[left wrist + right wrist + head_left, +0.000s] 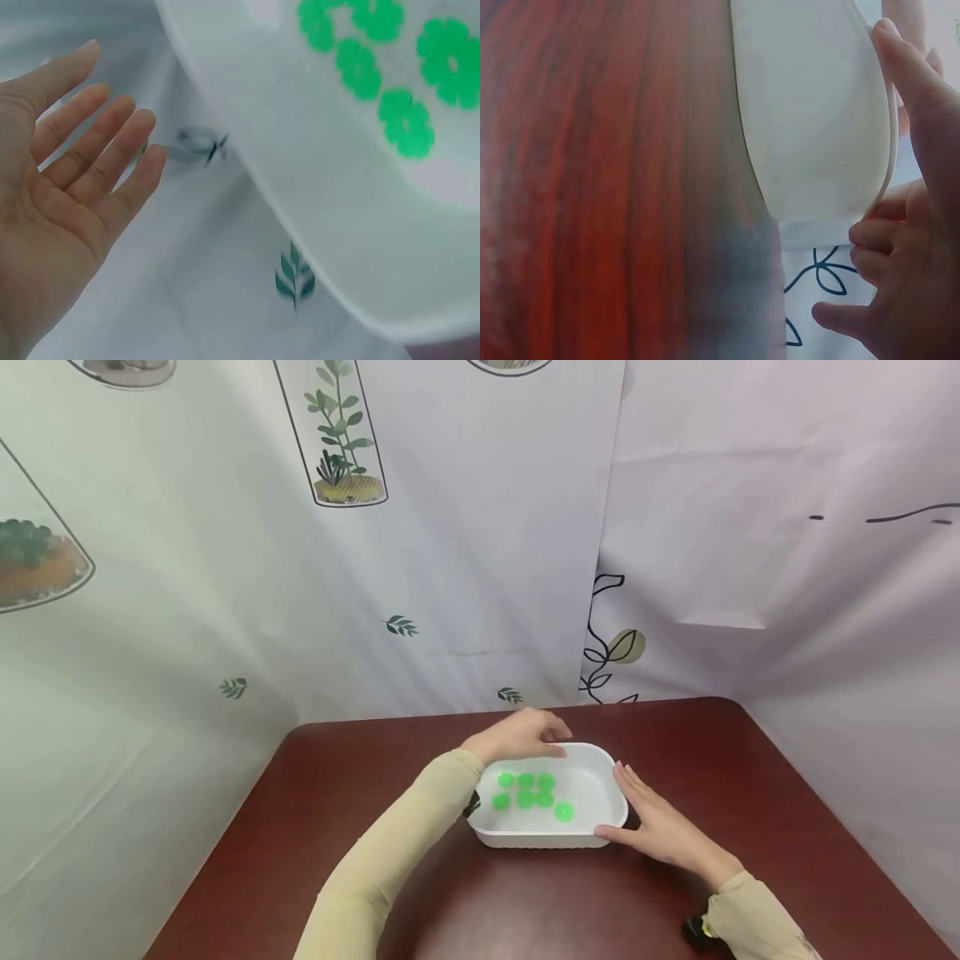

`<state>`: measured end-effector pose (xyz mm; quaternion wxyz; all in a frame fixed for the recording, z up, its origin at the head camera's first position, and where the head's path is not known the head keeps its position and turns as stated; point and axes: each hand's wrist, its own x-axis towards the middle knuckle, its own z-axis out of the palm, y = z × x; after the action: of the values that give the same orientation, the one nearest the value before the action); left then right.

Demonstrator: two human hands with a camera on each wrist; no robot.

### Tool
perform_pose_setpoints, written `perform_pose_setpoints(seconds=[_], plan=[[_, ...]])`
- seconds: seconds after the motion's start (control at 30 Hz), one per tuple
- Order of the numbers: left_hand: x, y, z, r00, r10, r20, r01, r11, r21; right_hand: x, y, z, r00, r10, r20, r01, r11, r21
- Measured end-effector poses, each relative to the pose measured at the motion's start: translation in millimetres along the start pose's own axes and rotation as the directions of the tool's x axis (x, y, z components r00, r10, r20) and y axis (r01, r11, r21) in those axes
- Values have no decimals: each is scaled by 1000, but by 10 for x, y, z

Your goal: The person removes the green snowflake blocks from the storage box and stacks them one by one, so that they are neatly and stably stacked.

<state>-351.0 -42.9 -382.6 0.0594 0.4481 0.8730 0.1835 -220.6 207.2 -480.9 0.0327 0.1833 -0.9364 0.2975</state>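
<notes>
A white rectangular dish (588,781) with rounded corners stands on the table. Several bright green flower-shaped pieces (545,782) lie on its bottom, mostly toward the left; one sits apart, nearer the front. My left hand (522,734) is at the dish's far rim, and in the left wrist view its fingers (124,161) are extended, apart from the dish wall, holding nothing. At the right end, my right hand (663,827) holds the dish by its rim, thumb at the front corner and fingers farther back. The right wrist view shows the dish's outer wall (810,112) beside that hand.
The dark reddish-brown table (360,793) has its far edge close behind the dish. White cloth (480,560) printed with plants hangs behind and at both sides. A dark strap (701,933) is on the right wrist.
</notes>
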Motion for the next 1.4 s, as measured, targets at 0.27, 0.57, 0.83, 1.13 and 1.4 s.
perform_pose_setpoints(seconds=[0.27, 0.57, 0.83, 1.13, 1.4], plan=[[205, 191, 340, 983, 11, 185, -41, 986, 159, -18, 3, 56, 1000, -21, 3, 21, 1000, -2], [341, 213, 556, 938, 93, 334, -178, 956, 232, -28, 8, 34, 999, -30, -14, 30, 1000, -7], [362, 315, 657, 910, 54, 410, -166, 956, 242, -37, 8, 19, 999, -41, -31, 40, 999, -10], [368, 270, 774, 912, 76, 403, -187, 951, 245, -26, 23, 15, 999, -34, -35, 34, 999, -11], [355, 215, 719, 887, 66, 456, -165, 970, 179, -17, 37, 12, 999, -30, -31, 30, 1000, -10]])
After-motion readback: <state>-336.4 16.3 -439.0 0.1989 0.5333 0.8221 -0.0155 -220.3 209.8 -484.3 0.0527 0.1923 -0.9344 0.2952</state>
